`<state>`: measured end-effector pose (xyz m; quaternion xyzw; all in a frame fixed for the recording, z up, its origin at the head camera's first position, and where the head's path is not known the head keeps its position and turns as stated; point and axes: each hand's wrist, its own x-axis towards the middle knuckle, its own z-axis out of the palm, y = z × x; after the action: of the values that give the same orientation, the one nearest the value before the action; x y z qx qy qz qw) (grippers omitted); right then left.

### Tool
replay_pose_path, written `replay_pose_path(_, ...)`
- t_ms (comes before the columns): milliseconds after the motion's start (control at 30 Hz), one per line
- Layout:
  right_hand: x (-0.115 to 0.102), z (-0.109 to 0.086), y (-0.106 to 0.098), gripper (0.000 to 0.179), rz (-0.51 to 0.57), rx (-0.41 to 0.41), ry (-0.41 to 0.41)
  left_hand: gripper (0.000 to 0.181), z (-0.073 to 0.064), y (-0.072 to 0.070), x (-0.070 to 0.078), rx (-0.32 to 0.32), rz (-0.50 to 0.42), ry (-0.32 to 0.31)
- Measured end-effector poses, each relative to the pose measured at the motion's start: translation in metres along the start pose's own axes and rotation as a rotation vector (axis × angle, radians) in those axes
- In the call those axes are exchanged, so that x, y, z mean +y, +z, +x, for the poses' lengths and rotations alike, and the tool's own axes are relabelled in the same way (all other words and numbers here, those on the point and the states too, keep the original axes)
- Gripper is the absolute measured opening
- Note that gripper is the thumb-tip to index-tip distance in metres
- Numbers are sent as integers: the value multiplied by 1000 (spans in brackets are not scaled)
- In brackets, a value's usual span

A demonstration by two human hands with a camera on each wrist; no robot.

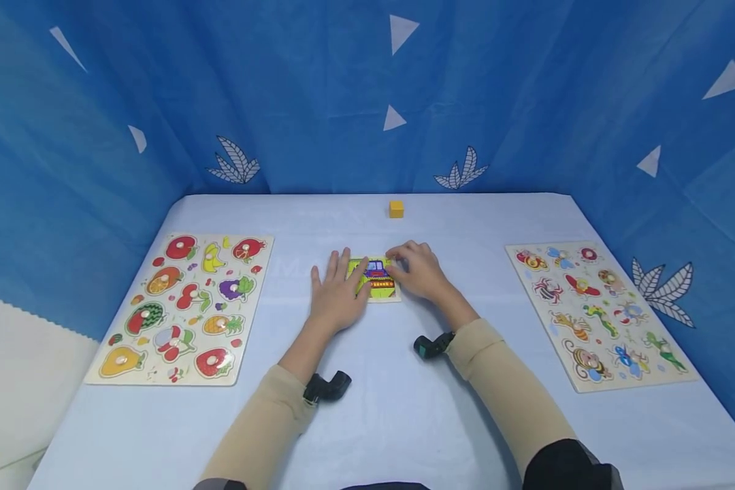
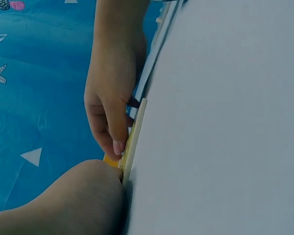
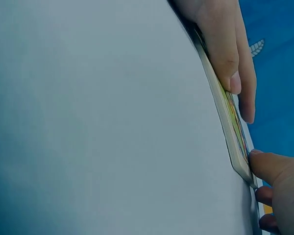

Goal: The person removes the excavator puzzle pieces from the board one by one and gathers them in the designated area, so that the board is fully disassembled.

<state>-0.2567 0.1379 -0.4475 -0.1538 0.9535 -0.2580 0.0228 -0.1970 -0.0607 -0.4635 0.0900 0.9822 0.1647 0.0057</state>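
Note:
A small jigsaw puzzle [image 1: 381, 292] with a purple-and-orange vehicle on a yellow-green ground lies flat at the table's middle. Across its left side rests my left hand [image 1: 337, 299], fingers spread and straight, thumb near its lower edge. With curled fingers and thumb, my right hand [image 1: 422, 272] grips the puzzle at its upper right corner, hiding that corner. In the right wrist view, the right thumb [image 3: 267, 164] touches the end of the puzzle [image 3: 224, 122]. The left wrist view shows the puzzle's pale edge [image 2: 137, 137] between both hands.
A yellow cube [image 1: 396, 209] stands beyond the puzzle near the back edge. To the left lies a fruit peg board [image 1: 186, 316]; to the right, an insect peg board [image 1: 594, 320]. A blue patterned curtain [image 1: 318, 102] hangs behind the white table [image 1: 386, 408].

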Motion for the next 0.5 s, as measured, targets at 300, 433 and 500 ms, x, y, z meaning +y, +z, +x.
replay_pose_path(300, 1, 9, -2, 31, -22, -50, 8, 61, 2, 3, 3, -1, 13, -28)
replay_pose_path(433, 0, 10, -6, 27, -28, -93, 7, 70, 2, 4, 4, 8, 27, -36)
replay_pose_path(500, 0, 11, -7, 24, -26, -107, 3, 71, 2, 4, 4, 9, 28, -41)
